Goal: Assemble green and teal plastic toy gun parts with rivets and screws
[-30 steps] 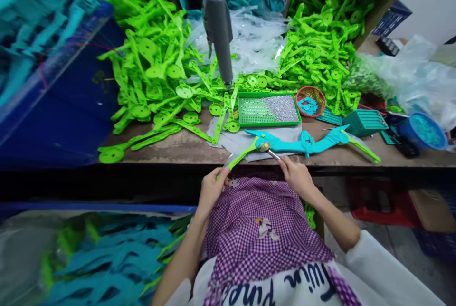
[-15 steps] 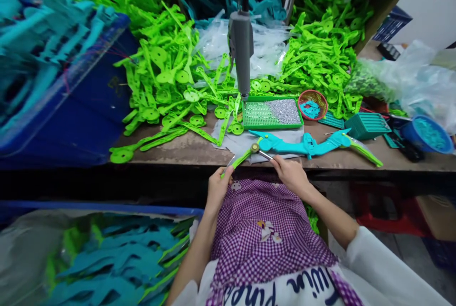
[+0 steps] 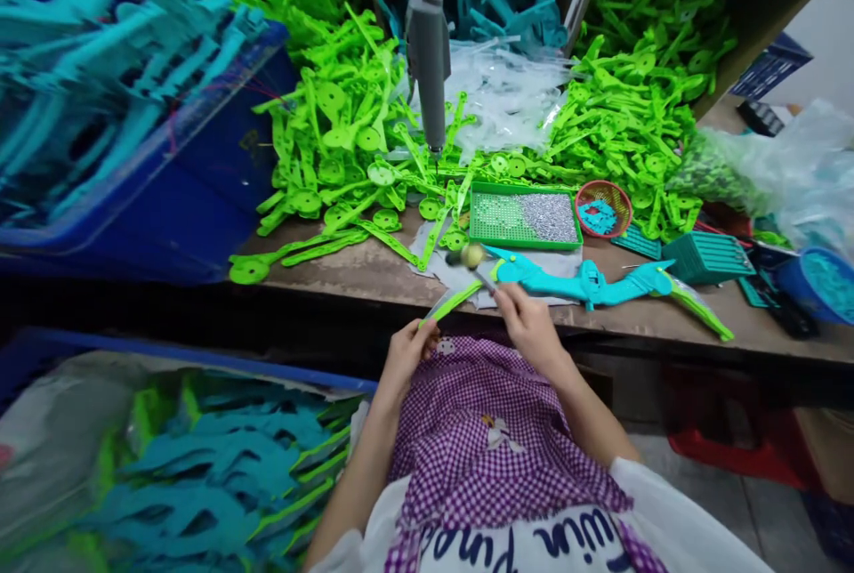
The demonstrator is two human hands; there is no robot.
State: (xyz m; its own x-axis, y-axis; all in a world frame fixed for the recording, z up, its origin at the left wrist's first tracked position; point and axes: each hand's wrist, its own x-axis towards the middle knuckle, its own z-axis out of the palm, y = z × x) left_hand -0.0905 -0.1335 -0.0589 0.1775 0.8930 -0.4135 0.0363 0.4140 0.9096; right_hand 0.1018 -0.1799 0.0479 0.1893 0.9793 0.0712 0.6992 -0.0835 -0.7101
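A turquoise plastic piece [image 3: 560, 281] lies along the table's front edge, with a green arm at each end. My left hand [image 3: 410, 349] is closed on the end of the left green arm [image 3: 457, 299]. My right hand [image 3: 524, 319] grips the handle of a small hammer, whose round brass-coloured head [image 3: 472, 256] is blurred and raised near the joint of the green arm and turquoise piece. A grey cloth [image 3: 437, 263] lies partly under them. Just behind is a green tray [image 3: 527, 244] of small silvery parts.
A grey hanging screwdriver [image 3: 427, 66] points down behind the tray. Piles of green parts [image 3: 334, 137] cover the back. A blue bin [image 3: 220, 190] stands left, a red basket [image 3: 604, 186] and teal holder [image 3: 711, 254] right. Another bin [image 3: 267, 343] sits below left.
The view has shifted, so the table's contents appear farther right. The hammer head has lifted off the joint and is blurred. Both hands keep their grips.
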